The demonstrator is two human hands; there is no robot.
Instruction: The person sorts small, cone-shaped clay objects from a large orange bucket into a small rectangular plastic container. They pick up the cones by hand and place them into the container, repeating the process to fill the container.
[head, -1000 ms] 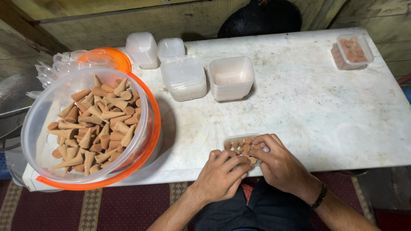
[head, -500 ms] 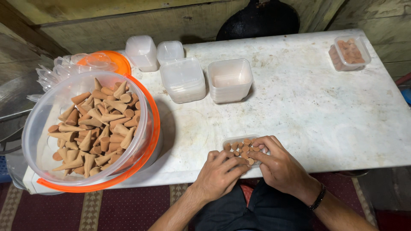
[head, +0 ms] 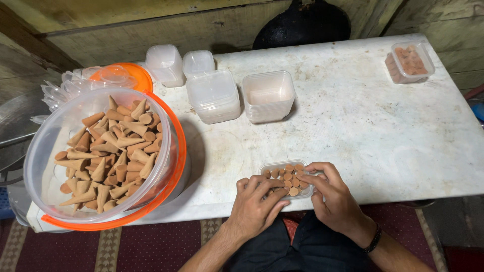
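A small clear plastic box (head: 286,179) filled with upright brown cones sits at the near edge of the white table (head: 363,131). My left hand (head: 257,204) rests on the box's left side, fingertips on the cones. My right hand (head: 333,194) cups its right side, thumb and fingers over the rim. Both hands touch the box. A big clear tub (head: 101,156) with an orange rim, full of loose brown cones, stands at the left.
Stacks of empty clear boxes (head: 268,95) and lids (head: 213,95) stand mid-table, with two more stacks (head: 166,63) behind. A filled box of cones (head: 409,61) sits at the far right corner. An orange lid (head: 121,75) and plastic trays lie behind the tub. A dark pan (head: 302,22) leans on the wall.
Both hands stay on the small box at the table's near edge; the fingers shift slightly over the cones. Nothing else has moved.
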